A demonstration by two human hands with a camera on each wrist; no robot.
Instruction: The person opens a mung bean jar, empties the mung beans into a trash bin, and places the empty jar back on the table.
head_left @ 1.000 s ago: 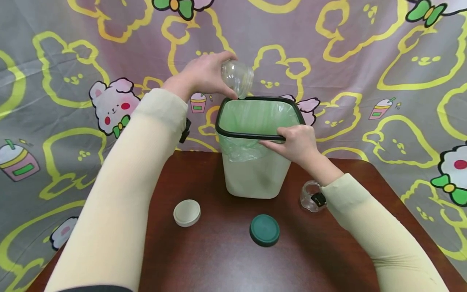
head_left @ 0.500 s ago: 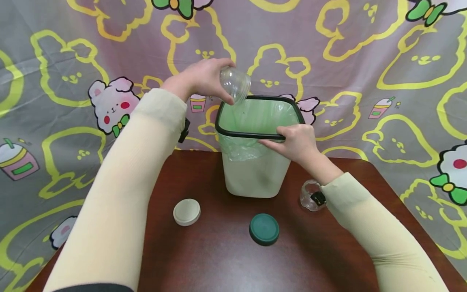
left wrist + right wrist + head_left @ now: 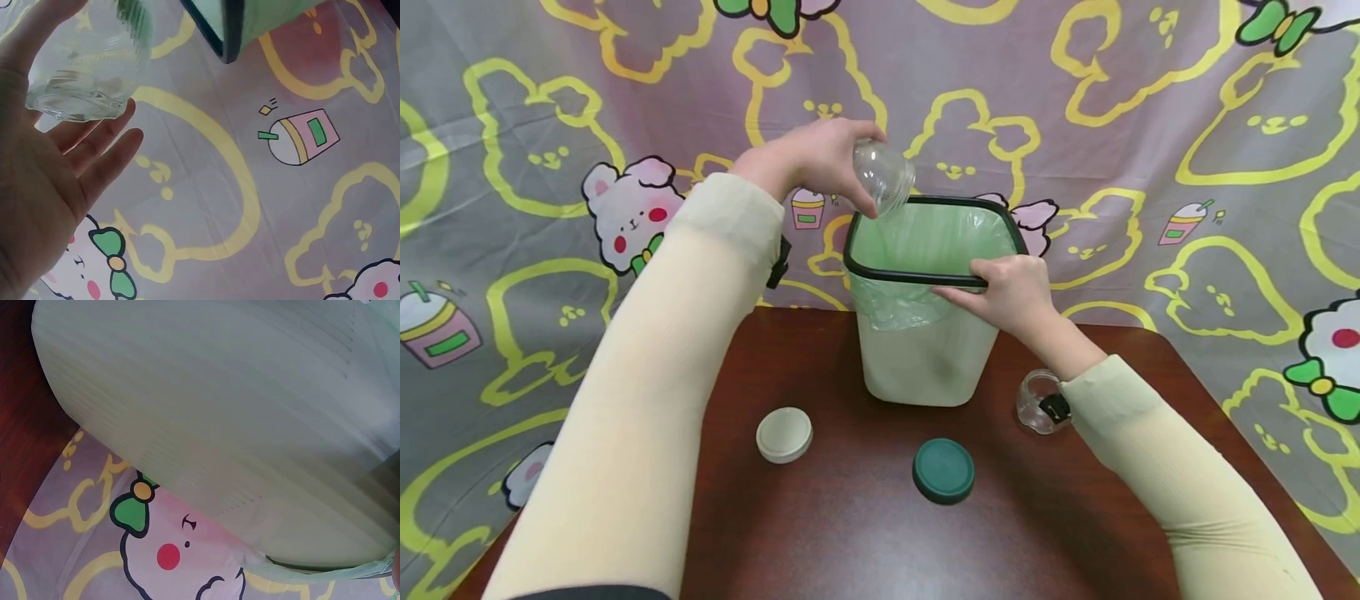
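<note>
My left hand [image 3: 831, 162] grips a clear glass jar [image 3: 882, 175], tilted with its mouth toward the bin at the back left of the rim. In the left wrist view the jar's thick base [image 3: 78, 103] faces the palm, and the glass looks see-through. A pale trash can [image 3: 925, 367] with a black rim stands at the back of the table, lined with a green plastic bag [image 3: 898, 304]. My right hand [image 3: 1011, 292] pinches the front right of that rim, thumb outside. The right wrist view is mostly filled by the can's wall [image 3: 206, 425].
A white lid [image 3: 784, 435] lies at left on the brown table [image 3: 850, 533], a green lid [image 3: 943, 469] near the middle. Another clear jar [image 3: 1039, 404] stands at right, partly behind my right wrist. A patterned cloth [image 3: 1097, 108] hangs close behind the can.
The jar in my left hand has dropped slightly and shifted a little left, its mouth tipping lower toward the bin. My right hand stays on the rim.
</note>
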